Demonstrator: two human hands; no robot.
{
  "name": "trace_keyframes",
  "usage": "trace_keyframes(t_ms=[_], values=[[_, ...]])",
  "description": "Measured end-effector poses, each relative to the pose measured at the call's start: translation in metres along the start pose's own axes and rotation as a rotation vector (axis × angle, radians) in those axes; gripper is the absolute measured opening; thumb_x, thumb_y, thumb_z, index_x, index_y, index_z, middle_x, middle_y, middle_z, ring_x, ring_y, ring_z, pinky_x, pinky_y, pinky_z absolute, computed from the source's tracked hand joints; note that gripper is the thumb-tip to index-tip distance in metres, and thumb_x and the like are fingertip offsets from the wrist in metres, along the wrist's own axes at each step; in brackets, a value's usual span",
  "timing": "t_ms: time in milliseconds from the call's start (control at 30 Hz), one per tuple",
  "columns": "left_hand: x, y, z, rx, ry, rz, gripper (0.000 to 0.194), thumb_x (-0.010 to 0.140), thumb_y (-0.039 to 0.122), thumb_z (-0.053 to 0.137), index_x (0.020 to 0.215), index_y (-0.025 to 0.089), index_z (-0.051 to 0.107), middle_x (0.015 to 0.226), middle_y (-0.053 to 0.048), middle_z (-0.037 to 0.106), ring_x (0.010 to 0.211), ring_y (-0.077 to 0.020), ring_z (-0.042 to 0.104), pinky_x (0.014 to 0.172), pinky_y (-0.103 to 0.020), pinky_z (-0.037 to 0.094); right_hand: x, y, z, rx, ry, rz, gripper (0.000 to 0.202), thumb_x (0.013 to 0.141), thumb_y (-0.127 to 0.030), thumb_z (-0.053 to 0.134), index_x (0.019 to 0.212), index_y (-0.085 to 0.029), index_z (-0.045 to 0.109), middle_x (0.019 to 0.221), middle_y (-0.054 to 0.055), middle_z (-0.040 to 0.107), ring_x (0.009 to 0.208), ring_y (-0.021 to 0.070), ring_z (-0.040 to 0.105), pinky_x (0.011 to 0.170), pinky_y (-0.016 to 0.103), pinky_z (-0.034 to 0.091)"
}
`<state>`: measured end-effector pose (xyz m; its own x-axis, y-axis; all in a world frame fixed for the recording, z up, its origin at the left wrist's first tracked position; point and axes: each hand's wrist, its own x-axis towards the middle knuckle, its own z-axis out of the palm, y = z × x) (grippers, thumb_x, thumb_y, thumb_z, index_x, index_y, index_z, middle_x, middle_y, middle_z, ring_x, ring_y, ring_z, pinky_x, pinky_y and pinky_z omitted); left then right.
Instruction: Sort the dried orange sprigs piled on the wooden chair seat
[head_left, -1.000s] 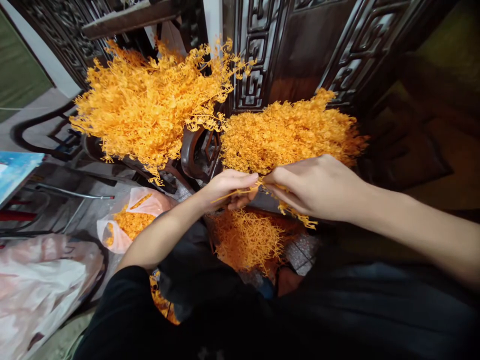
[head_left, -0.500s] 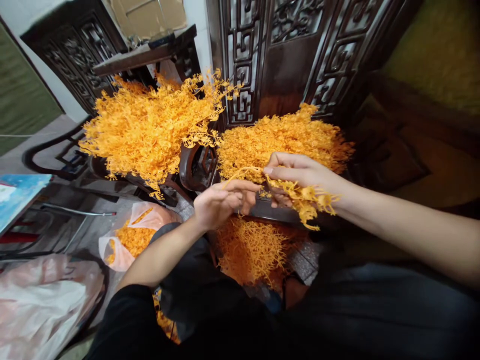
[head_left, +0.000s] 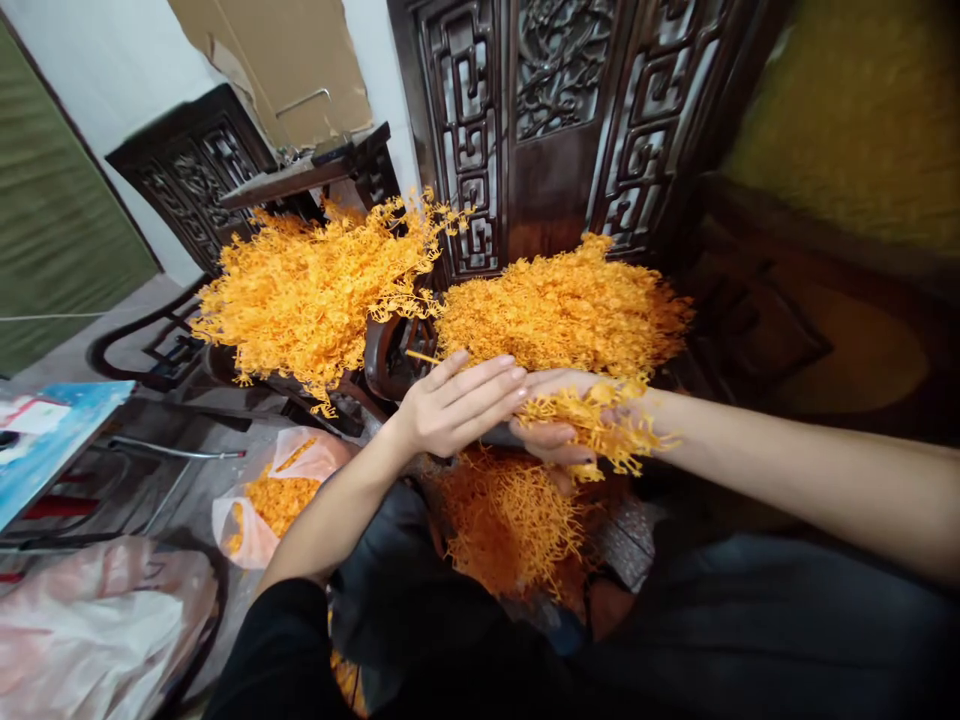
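Observation:
A yellow-orange sprig (head_left: 611, 425) lies across my right hand (head_left: 555, 425), its curly flower heads spread over the palm and wrist. My left hand (head_left: 465, 400) is flat, fingers extended, its fingertips overlapping the right hand. The sprig's thin stem (head_left: 422, 356) sticks out beyond the left hand; its middle part is hidden between the hands. Right behind them a mound of orange sprigs (head_left: 562, 310) rests on a dark carved seat. Another bushy orange pile (head_left: 315, 290) sits to the left, over a dark chair.
Below the hands is a tangle of orange stems (head_left: 517, 515). A pink plastic bag (head_left: 322, 450) with orange pieces stands on the floor at left. Near the left edge are a large plastic bag (head_left: 97, 620) and a blue tabletop (head_left: 67, 440). A carved dark wooden backrest (head_left: 555, 180) rises behind.
My left hand has flattened and turned back-up, now overlapping the right hand. The right hand has changed from a pinch to lying palm up under the sprig. The view has shifted slightly.

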<state>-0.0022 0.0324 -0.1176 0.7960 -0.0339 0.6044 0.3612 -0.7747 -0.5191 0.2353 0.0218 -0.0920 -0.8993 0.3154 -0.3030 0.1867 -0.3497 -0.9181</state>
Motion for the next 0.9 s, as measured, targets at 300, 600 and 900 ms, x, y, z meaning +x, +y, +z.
trace_keyframes(t_ms=[300,600,900], values=[[0.032,0.033,-0.010,0.008,-0.399,-0.188,0.029,0.103,0.016,0.047,0.124,0.003,0.061,0.093,-0.012,0.069,0.083,-0.0205,0.064,0.072,-0.034,0.049,-0.020,0.005,-0.019,-0.205,0.198,-0.020,0.019,0.095,-0.041,0.055,0.097,-0.022,0.056,0.063,-0.004,0.057,0.051,0.0147,0.059,0.060,0.033,0.056],[0.018,0.028,-0.003,-0.190,-0.279,-0.183,0.028,0.096,0.026,0.047,0.074,0.017,0.062,0.070,-0.005,0.058,0.063,-0.0163,0.053,0.055,-0.035,0.032,-0.008,0.000,-0.022,-0.302,0.125,0.089,0.035,0.078,-0.043,0.079,0.093,-0.017,0.060,0.080,0.000,0.064,0.060,0.0107,0.058,0.059,0.026,0.049],[0.007,0.023,0.002,-0.530,-0.370,-0.411,0.034,0.104,0.033,0.046,0.082,0.017,0.066,0.073,-0.004,0.065,0.065,-0.0144,0.058,0.060,-0.031,0.034,0.000,0.002,-0.028,-0.916,0.362,-0.001,0.055,0.078,-0.034,0.071,0.128,-0.018,0.055,0.082,0.001,0.063,0.068,0.0154,0.054,0.058,0.026,0.041]])
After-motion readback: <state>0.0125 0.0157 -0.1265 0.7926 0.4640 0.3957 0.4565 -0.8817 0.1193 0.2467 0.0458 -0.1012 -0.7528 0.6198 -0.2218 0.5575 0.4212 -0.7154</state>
